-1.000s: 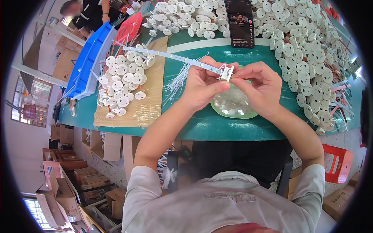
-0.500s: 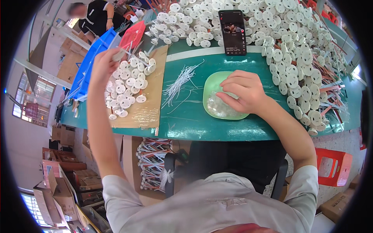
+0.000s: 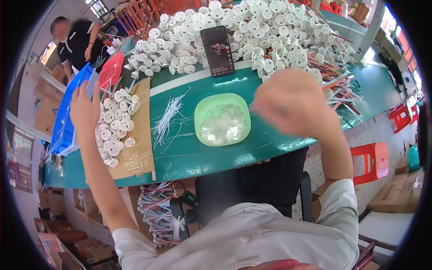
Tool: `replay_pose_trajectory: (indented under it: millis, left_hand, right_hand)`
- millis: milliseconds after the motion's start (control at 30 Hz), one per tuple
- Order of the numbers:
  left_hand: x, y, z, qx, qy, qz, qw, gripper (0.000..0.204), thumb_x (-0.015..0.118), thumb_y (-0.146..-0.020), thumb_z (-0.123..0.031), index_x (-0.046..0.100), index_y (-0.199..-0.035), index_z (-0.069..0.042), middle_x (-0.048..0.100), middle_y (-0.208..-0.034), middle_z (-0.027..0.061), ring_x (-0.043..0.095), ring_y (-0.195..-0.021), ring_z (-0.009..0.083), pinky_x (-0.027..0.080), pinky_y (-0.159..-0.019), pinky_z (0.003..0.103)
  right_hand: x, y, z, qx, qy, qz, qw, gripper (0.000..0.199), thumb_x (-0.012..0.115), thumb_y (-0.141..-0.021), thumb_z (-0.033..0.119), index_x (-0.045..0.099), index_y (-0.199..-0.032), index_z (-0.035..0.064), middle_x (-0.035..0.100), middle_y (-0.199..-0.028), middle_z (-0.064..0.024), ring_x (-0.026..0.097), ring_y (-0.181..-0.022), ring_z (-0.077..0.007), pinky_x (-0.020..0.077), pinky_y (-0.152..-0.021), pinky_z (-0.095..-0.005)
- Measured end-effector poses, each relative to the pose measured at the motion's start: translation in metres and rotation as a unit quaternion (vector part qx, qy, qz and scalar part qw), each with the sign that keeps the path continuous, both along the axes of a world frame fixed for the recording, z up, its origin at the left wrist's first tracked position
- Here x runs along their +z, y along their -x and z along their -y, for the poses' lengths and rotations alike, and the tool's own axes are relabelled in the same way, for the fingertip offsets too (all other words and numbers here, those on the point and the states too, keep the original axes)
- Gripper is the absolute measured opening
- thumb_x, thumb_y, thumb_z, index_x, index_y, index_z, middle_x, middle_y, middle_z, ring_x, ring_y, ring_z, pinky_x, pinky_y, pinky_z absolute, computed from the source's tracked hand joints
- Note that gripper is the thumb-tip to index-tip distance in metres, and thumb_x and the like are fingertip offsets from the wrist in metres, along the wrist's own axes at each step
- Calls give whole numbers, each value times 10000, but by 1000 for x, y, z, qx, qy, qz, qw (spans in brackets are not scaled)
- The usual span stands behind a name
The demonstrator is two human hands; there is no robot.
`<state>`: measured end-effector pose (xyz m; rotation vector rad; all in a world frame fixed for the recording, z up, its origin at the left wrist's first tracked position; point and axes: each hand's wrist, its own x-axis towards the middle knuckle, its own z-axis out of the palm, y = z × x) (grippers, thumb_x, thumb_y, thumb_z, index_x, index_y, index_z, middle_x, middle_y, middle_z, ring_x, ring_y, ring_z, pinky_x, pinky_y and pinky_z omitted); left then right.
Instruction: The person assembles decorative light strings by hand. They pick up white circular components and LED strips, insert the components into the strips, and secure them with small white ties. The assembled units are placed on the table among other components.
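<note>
Near the front of the green table [image 3: 189, 161], a pale green bowl [image 3: 220, 100] holds clear small pieces [image 3: 225, 125]. Your right hand [image 3: 292, 103] hovers just beside it, curled and blurred (whether it pinches anything cannot be told). Steadiness there is advisable: a slack wrist could clip the bowl's rim and scatter its contents. Left of the bowl lies a loose bunch of thin white strips [image 3: 168, 119]; keep your sleeve and forearm off it. White discs [image 3: 118, 122] cluster on a cardboard sheet [image 3: 139, 155]. Beside them, your left hand [image 3: 84, 108] is raised with fingers spread, overlapping the blue tray [image 3: 63, 121] in view; contact cannot be judged. Lift that forearm a little, since the discs probably roll or snag easily. Farther back stand a phone [image 3: 217, 51] and a larger heap of discs [image 3: 270, 27].
</note>
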<state>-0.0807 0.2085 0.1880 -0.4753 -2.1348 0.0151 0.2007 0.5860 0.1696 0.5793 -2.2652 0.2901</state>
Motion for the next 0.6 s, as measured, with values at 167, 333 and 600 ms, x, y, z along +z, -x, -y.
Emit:
replay_pose_trajectory:
  millis: [167,333,600]
  left_hand:
    - [-47,-59,-98,-413,-273,96,863,166,658,-914,-161,687,-990,-16,689,-857,91,650,-788,178,496,-750,301]
    - [-118,-48,-161,-473,-297,215,801,160,618,-935,-153,679,-936,-6,694,-839,111,667,-756,212,505,-729,311]
    - [-135,-57,-149,-485,-334,279,759,224,556,-974,-160,679,-907,16,702,-832,113,667,-751,185,504,-712,290]
  right_hand:
    - [13,6,-101,-326,57,28,943,180,632,-897,183,607,-870,7,632,-714,-154,627,-708,-362,487,-655,-447]
    - [-4,13,-111,-420,25,42,906,293,693,-843,291,654,-943,18,671,-869,-177,662,-862,-361,526,-750,-460]
    - [-15,43,-77,-447,44,105,887,284,738,-738,210,684,-917,-4,673,-904,-190,653,-906,-378,522,-812,-467]
